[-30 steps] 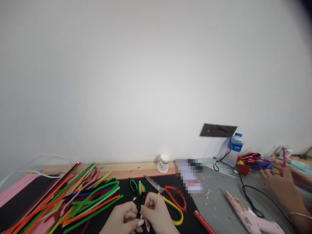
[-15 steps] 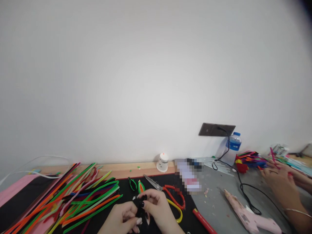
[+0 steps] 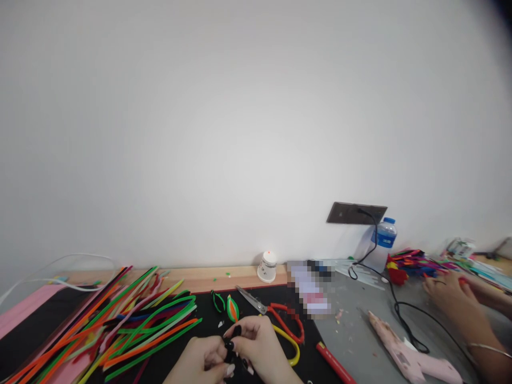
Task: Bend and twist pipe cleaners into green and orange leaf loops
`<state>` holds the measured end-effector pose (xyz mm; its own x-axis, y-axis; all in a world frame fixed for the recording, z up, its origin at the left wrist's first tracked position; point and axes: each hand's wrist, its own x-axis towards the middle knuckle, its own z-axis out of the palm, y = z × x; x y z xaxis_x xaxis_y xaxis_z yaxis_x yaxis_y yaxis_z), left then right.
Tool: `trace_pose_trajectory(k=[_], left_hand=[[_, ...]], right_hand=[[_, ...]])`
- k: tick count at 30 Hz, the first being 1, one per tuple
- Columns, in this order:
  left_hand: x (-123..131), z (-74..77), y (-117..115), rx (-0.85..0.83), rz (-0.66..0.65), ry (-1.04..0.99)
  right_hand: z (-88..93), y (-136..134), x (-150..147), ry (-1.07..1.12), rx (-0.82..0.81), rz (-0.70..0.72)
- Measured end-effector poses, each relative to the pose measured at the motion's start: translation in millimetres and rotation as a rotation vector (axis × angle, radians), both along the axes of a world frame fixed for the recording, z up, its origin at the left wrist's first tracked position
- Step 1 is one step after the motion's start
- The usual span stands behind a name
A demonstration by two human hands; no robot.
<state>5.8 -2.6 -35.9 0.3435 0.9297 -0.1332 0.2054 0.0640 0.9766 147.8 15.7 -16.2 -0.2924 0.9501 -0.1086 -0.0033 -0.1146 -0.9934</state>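
Low in the view, both hands meet over the black mat (image 3: 168,368). My left hand (image 3: 200,360) and my right hand (image 3: 262,346) are closed, their fingertips pinching a small black pipe cleaner piece (image 3: 231,358). Fingers and the dark mat hide most of its shape. Just beyond the hands lie a green leaf-shaped loop with an orange middle (image 3: 232,308) and a green-and-black loop (image 3: 218,302). Red-handled scissors (image 3: 288,312) rest behind my right hand, and a yellow handle (image 3: 295,349) shows beside it. A white scrap (image 3: 220,324) lies near the fingertips.
Loose coloured pipe cleaners (image 3: 152,330) spread at left. A white cup (image 3: 267,266) stands upside down by the wall. At right are a red tool (image 3: 334,362), a pink glue gun (image 3: 412,354), a black cable (image 3: 394,290), a bottle (image 3: 384,240) and another person's hands (image 3: 452,298).
My hands have drawn slightly down and closer together around the black piece, uncovering more of the orange-centred loop and the white scrap. The other person's hands have shifted slightly; their pink strip is lowered.
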Motion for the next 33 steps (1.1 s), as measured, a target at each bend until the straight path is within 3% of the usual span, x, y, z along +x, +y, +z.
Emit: trace_pose_trajectory(k=[5, 12, 18, 25, 33], left_hand=[[-1.9, -3.9, 0.8, 0.036, -0.012, -0.015], [-4.9, 2.5, 1.5, 0.076, -0.153, -0.043], [-2.8, 0.5, 2.7, -0.01, -0.121, -0.129], [-2.9, 6.5, 1.3, 0.072, -0.088, -0.062], [-6.5, 0.3, -0.6, 0.083, -0.112, 0.007]], right_hand=[[4.7, -0.8, -0.3, -0.04, 0.014, -0.019], [0.7, -1.2, 0.2, 0.087, -0.008, 0.032], [2.2, -1.9, 0.8, 0.144, -0.022, 0.084], [4.9, -2.9, 1.8, 0.231, -0.087, 0.094], [3.8, -0.6, 1.6, 0.09, -0.001, 0.071]])
